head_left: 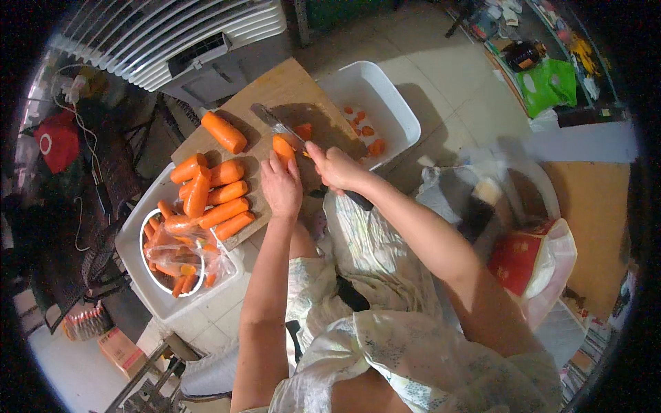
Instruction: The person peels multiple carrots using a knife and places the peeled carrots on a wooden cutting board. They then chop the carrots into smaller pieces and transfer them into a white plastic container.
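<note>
My left hand (282, 183) presses a carrot (283, 148) against the wooden cutting board (289, 82). Gripped in my right hand (338, 168) is a kitchen knife (276, 124) with a black handle, its blade beside that carrot's cut end. A cut carrot piece (303, 131) lies on the board just beyond the blade. To the left, several thick carrots (227, 193) lie side by side on the board, and a single carrot (223, 132) rests above them. Carrot slices (365, 131) sit in the white bin (405, 111) on the board's right side.
A white tub (129, 242) under the board's left end holds a white-rimmed bowl (142, 248) with carrot pieces and a clear plastic bag (178, 248). A louvred grey unit (217, 67) stands behind the board. On the right are a red bag (516, 258) and a shelf with a green bag (548, 85).
</note>
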The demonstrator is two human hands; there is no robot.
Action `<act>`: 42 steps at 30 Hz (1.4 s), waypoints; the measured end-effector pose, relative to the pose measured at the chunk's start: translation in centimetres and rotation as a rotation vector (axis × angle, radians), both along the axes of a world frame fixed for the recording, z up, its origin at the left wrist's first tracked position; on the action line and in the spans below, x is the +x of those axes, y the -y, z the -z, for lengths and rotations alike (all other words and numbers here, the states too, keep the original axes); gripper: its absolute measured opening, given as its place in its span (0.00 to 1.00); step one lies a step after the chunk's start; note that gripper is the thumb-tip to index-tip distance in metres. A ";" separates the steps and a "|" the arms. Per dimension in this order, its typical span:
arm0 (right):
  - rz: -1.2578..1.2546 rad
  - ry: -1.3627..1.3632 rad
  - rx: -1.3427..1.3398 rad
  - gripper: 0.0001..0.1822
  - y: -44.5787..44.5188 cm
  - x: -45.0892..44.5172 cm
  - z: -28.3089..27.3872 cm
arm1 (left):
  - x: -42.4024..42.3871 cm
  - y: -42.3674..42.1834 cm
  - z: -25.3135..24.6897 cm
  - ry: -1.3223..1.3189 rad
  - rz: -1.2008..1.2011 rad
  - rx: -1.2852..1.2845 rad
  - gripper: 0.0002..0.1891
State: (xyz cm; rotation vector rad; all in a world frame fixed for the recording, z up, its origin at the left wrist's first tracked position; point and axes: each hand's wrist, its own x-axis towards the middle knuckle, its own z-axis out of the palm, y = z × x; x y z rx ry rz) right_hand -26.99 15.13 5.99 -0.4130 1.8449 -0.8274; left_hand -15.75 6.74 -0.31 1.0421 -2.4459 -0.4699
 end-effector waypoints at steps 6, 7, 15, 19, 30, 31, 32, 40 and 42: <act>0.113 0.034 -0.043 0.36 2.9 0.6 2.1 | 0.8 0.1 -0.1 0.014 0.062 0.024 0.21; 0.146 0.055 -0.064 0.35 3.1 0.8 2.1 | 0.9 0.1 -0.5 0.041 0.079 0.034 0.21; 0.356 0.278 -0.106 0.31 -1.3 2.2 0.4 | 0.5 0.3 -1.3 0.138 -0.213 -0.170 0.24; 0.241 0.235 -0.176 0.30 -3.3 2.5 0.6 | 0.8 0.5 0.4 -0.009 -0.093 -0.199 0.26; 0.002 -0.333 -0.033 0.42 1.9 2.8 2.6 | 0.9 0.3 0.3 -0.041 -0.002 -0.030 0.22; -0.011 -0.217 0.008 0.42 2.9 2.4 1.4 | 1.1 0.6 0.2 -0.042 0.008 -0.002 0.22; 0.022 -0.117 0.005 0.42 3.1 2.0 1.2 | 1.3 0.8 0.2 -0.043 0.018 0.027 0.21; 0.214 0.293 -0.131 0.31 -2.2 2.4 0.1 | 0.7 2.1 0.7 -0.163 -0.026 0.202 0.17; 0.215 0.332 -0.148 0.29 -3.5 2.2 0.0 | 0.3 1.8 0.6 -0.188 -0.044 0.126 0.16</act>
